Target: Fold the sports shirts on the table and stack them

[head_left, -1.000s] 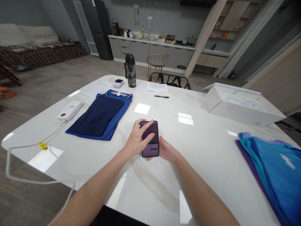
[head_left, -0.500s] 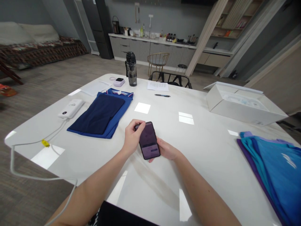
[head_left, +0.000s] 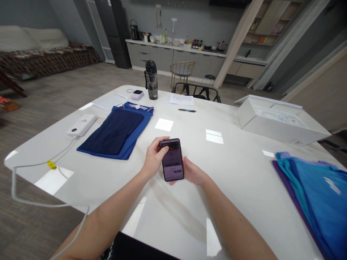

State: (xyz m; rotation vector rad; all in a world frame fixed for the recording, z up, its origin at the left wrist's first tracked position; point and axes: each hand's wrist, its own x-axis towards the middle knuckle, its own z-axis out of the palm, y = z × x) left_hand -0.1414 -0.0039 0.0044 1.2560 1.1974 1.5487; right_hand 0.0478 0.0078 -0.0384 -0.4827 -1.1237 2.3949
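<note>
One phone (head_left: 173,168), head view, just toward six o'clock from centre, over white table (head_left: 230,180), left hand (head_left: 154,159) clasping upper left edge, right hand (head_left: 193,171) gripping right edge, folded clothes (head_left: 115,131) at ten o'clock, box (head_left: 282,131) at two.

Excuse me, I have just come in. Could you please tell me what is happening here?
A person is holding a phone in both hands over a white table. The left hand has its upper left side, with the thumb over the screen; the right hand supports its right side. The screen is lit, but its text is too small to read. Folded clothes lie to the left, and an open box stands to the right.
</note>
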